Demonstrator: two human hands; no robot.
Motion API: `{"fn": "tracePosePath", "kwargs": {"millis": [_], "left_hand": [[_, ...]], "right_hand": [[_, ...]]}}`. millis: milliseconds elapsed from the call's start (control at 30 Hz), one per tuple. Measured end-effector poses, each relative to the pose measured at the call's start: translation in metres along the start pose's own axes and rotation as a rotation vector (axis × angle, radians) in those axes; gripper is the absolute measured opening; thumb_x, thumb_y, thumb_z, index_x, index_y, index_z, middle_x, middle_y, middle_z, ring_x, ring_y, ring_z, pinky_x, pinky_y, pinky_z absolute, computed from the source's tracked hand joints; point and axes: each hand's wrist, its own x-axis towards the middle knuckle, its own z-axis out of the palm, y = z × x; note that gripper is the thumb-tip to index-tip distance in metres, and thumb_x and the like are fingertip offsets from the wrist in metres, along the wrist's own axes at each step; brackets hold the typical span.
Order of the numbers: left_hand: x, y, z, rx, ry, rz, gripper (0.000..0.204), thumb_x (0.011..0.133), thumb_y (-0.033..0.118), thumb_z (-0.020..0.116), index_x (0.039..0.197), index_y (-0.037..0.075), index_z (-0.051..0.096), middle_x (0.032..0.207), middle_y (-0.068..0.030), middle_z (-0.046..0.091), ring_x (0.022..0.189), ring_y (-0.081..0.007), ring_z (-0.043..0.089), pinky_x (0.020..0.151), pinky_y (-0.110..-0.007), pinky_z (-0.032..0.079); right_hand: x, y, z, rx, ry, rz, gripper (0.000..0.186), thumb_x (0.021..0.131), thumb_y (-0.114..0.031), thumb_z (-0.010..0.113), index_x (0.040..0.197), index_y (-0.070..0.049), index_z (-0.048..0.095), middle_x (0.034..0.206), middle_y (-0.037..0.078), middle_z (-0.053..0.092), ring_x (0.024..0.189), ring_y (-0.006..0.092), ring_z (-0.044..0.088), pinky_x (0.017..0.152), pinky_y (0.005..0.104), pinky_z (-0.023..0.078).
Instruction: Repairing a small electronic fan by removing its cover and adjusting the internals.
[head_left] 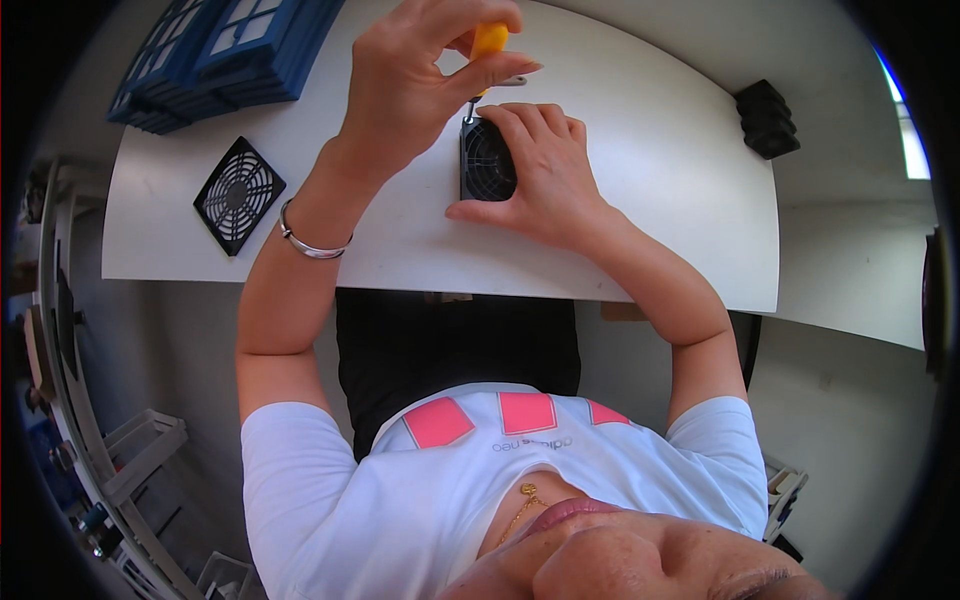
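A yellow-handled screwdriver (489, 40) is grasped in the left hand (400, 85), its handle pinched between the thumb and the curled fingers. The handle is kept above the work, and the shaft is pointed down toward the far left corner of a square black fan (487, 163). Whether the tip is seated in a screw there cannot be made out with certainty at this size.

The fan is gripped by the right hand (552, 172) and lies on the white table (640, 190), left of the palm. Its far edge is met by the fingertips and its near edge by the thumb, so that it is spanned between them; its right side is partly covered by the hand, while its left edge and the wire guard (485, 185) on its face are left exposed. A small grey piece (516, 81) is seen just beside the left thumb tip.

A black grille (238, 196) with ring-shaped slots is laid flat on the table, to the left of the left forearm, well apart from the fan. Blue bins (245, 50) are placed at the far left, and black pieces (767, 119) are stacked near the far right edge. A silver bracelet (312, 246) is worn on the left forearm.
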Motion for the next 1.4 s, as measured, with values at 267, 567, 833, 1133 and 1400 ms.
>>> {"fn": "tracePosePath", "kwargs": {"millis": [267, 567, 833, 1133, 1400], "left_hand": [[0.0, 0.002, 0.004, -0.133, 0.058, 0.048, 0.037, 0.088, 0.025, 0.073, 0.118, 0.004, 0.067, 0.096, -0.0094, 0.071, 0.079, -0.0166, 0.069, 0.066, -0.028, 0.054], [0.002, -0.001, -0.004, -0.142, 0.025, -0.037, 0.035, 0.088, 0.018, 0.073, 0.12, 0.004, 0.065, 0.092, -0.0075, 0.07, 0.079, -0.015, 0.07, 0.07, -0.026, 0.056], [0.005, 0.007, -0.003, -0.243, 0.004, -0.063, 0.034, 0.09, 0.018, 0.071, 0.12, 0.003, 0.064, 0.102, -0.0107, 0.071, 0.087, -0.0168, 0.071, 0.075, -0.025, 0.056], [0.002, -0.003, -0.006, -0.152, 0.01, -0.067, 0.035, 0.084, 0.022, 0.078, 0.111, 0.005, 0.066, 0.092, -0.0063, 0.07, 0.081, -0.0152, 0.069, 0.067, -0.023, 0.055], [0.002, 0.001, -0.001, 0.037, 0.05, 0.045, 0.033, 0.087, 0.027, 0.075, 0.111, 0.005, 0.067, 0.092, -0.006, 0.068, 0.08, -0.0145, 0.066, 0.064, -0.024, 0.052]], "right_hand": [[0.0, 0.001, -0.001, 0.05, -0.037, 0.005, 0.098, 0.062, -0.066, 0.078, 0.134, -0.005, 0.051, 0.128, 0.013, 0.054, 0.12, 0.0293, 0.044, 0.101, 0.044, 0.03], [0.002, 0.021, -0.019, 0.164, -0.192, -0.131, 0.099, 0.062, -0.053, 0.084, 0.141, -0.006, 0.046, 0.134, 0.015, 0.052, 0.126, 0.0315, 0.042, 0.107, 0.0454, 0.029], [0.004, 0.022, -0.022, 0.2, -0.242, -0.119, 0.102, 0.06, -0.053, 0.087, 0.14, -0.005, 0.046, 0.132, 0.015, 0.052, 0.123, 0.032, 0.045, 0.106, 0.0435, 0.033], [0.001, 0.018, -0.012, 0.22, -0.18, -0.066, 0.102, 0.059, -0.057, 0.086, 0.135, 0.0, 0.049, 0.128, 0.018, 0.053, 0.118, 0.0341, 0.047, 0.1, 0.0436, 0.04], [0.001, 0.015, -0.008, 0.19, -0.139, -0.035, 0.102, 0.059, -0.059, 0.085, 0.134, 0.002, 0.05, 0.127, 0.019, 0.054, 0.117, 0.0337, 0.048, 0.099, 0.044, 0.04]]}}
